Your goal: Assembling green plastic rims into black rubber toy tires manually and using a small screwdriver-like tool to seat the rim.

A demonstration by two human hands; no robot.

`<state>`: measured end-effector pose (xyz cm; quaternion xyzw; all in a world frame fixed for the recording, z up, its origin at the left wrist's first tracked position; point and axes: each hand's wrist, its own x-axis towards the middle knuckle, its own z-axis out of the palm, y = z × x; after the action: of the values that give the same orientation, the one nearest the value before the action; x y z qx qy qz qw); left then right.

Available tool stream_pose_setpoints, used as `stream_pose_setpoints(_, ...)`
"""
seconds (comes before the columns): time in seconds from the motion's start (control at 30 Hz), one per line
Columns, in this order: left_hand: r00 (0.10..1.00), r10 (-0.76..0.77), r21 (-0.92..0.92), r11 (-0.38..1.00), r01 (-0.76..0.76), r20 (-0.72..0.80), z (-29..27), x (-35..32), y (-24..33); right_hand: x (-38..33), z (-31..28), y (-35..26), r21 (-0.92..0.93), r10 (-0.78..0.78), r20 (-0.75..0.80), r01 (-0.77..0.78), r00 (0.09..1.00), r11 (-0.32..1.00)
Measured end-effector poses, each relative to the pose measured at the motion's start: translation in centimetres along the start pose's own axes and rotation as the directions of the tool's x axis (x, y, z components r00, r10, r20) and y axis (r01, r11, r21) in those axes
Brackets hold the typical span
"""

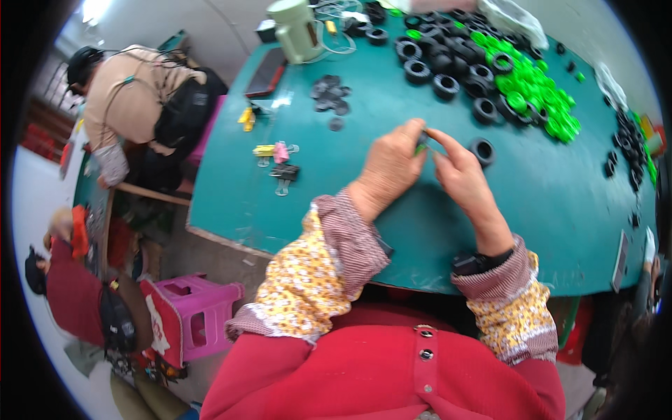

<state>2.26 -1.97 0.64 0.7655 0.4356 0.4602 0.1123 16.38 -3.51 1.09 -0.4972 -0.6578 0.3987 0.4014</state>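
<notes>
Over the middle of the green table, my left hand and my right hand meet with fingers closed around a small black and green part. Most of that part is hidden by the fingers. Just right of my right fingers stands a single black toy tyre. Beyond the hands lies a heap of black tyres, with bright green plastic wheel hubs piled against its right side. Several flat black discs lie farther left of my left hand.
Yellow, pink and black binder clips lie on the left side. A dark phone-like slab and a pale green jug stand behind. More black parts line the right edge. Left, a person bends near a pink stool.
</notes>
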Motion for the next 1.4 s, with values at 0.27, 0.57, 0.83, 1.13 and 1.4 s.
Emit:
stream_pose_setpoints(0.27,0.981,-0.163,-0.089,0.981,0.172,0.102,0.0,-0.1,0.0,-0.3,0.9,-1.0,-0.066,-0.055,-0.108,0.048,0.993,0.997)
stream_pose_setpoints(0.57,0.945,-0.176,-0.215,0.947,0.240,0.276,0.1,0.1,-1.2,-1.2,1.4,-1.4,-0.148,-0.153,-0.142,0.131,0.978,0.980)
stream_pose_setpoints(0.83,0.971,-0.202,-0.419,0.876,0.239,0.130,0.3,0.0,-0.4,-0.4,0.3,0.2,0.089,-0.050,-0.147,0.064,0.988,0.994)
stream_pose_setpoints(1.13,0.875,-0.305,-0.331,0.838,0.434,0.376,-0.8,1.1,-2.3,0.2,1.4,-1.3,-0.080,-0.122,-0.143,0.112,0.982,0.990)
stream_pose_setpoints(1.4,0.953,-0.253,-0.348,0.889,0.297,0.166,0.3,0.3,-0.1,-0.2,0.5,0.0,0.107,-0.023,-0.123,0.036,0.992,0.994)
